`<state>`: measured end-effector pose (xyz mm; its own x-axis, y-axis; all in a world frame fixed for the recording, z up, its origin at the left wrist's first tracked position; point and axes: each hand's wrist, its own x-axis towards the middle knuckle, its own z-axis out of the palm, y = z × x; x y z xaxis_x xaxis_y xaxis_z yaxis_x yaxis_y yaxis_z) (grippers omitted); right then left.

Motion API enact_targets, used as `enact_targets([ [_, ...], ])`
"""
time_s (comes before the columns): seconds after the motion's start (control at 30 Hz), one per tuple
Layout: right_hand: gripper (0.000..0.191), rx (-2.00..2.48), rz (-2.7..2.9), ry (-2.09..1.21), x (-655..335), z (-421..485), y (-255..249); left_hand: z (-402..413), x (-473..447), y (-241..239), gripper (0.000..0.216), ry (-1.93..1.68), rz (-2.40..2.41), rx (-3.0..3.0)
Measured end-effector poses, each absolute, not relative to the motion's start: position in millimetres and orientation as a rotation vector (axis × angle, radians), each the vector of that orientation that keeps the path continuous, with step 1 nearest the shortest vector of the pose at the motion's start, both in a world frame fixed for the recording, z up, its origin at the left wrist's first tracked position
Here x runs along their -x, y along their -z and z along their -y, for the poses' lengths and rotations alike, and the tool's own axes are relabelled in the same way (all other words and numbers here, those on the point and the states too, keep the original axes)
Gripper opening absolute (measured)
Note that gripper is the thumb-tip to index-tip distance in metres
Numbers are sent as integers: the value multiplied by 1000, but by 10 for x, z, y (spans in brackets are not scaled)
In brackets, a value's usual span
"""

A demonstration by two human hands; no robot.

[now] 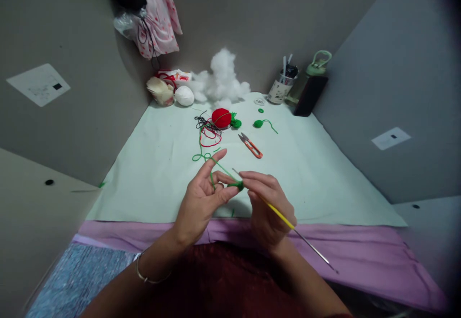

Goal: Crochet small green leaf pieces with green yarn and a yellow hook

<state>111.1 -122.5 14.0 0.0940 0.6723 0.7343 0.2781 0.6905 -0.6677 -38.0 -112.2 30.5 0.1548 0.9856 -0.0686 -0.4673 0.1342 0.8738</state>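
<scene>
Between thumb and fingers, my left hand pinches a small green crochet piece. Green yarn runs from that piece up over the raised left index finger and on to the loose strands on the table. A crochet hook with a yellow grip lies in my right hand, its rear metal shaft pointing down to the right. The hook's front end is close to the green piece; whether it sits inside a loop I cannot tell. Beyond my hands lie orange-handled thread snips, blades apart.
Farther back are a red ball of yarn, a small green crocheted ball with a tail, and tangled dark and red strands. White stuffing, a pen cup and a green bottle stand along the back wall.
</scene>
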Motion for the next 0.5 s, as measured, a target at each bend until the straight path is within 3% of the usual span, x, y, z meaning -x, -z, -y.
enact_targets([
  [0.2,22,727,1312,-639,-1089,1164,-148,1113,385,-326,95,-1204,-767,-779],
  [0.37,15,703,1153,-986,-1145,1076,-188,1105,409,-341,92,-1196,-760,-795],
  [0.5,19,732,1247,-872,-1175,1119,-172,1108,418,-339,87,-1203,-749,-792],
])
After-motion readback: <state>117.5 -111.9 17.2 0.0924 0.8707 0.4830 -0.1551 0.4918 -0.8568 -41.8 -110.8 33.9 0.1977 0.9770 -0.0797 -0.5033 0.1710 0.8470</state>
